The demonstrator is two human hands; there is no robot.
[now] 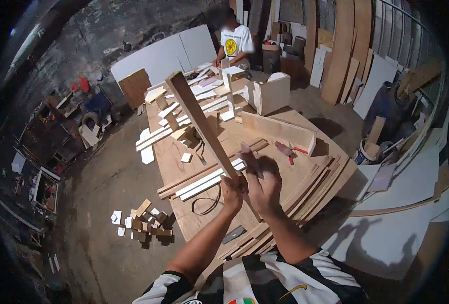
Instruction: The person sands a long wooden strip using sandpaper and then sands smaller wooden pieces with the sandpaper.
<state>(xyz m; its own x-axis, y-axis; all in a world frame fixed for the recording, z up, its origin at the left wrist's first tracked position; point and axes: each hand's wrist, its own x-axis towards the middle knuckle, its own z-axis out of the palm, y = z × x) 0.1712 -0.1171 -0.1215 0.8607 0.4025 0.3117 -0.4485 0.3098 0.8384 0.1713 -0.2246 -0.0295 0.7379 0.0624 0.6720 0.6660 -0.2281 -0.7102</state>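
A long wooden bar slants up and away over the workbench. My left hand is closed round its lower part. Close on the right, my right hand is closed, with a dark object that I cannot make out rising from it beside the bar. White strips and brown strips lie on the bench behind my left hand. A black loop of strap lies left of my left wrist. Red-handled pliers rest to the right, beyond my right hand.
Another person stands at the bench's far end. Long wooden strips line its right edge. An open wooden frame and a pale box stand farther back. Small blocks lie on the floor at left.
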